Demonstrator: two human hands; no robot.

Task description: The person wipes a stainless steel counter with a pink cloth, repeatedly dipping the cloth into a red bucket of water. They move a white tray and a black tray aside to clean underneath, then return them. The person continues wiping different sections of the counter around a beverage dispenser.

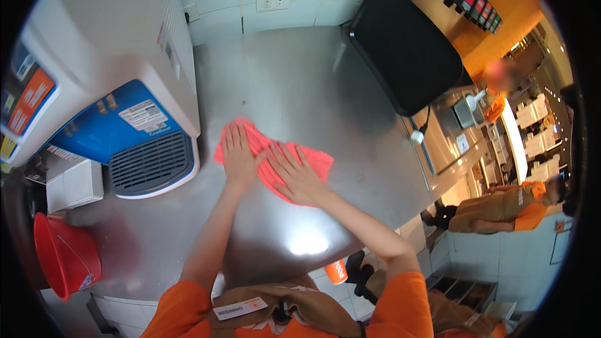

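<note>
A pink cloth (272,169) lies spread and wrinkled on a stainless steel table (281,70). My left hand (239,152) rests flat on the cloth's left part, its fingers straight and pointing away from me. On the right part of the same cloth, my right hand (298,171) is laid flat with fingers extended and slightly apart. The two thumbs nearly meet in the middle. Neither hand grips the cloth; both palms are over it. The cloth's edges show beyond the fingertips and below the right hand.
A white and blue dispensing machine (155,103) with a dark drip grille stands at left, near a red bucket (70,253). A black panel-shaped appliance (408,47) sits at the back right. An orange cup (336,272) shows past the table's front edge. Co-workers (502,209) are at right.
</note>
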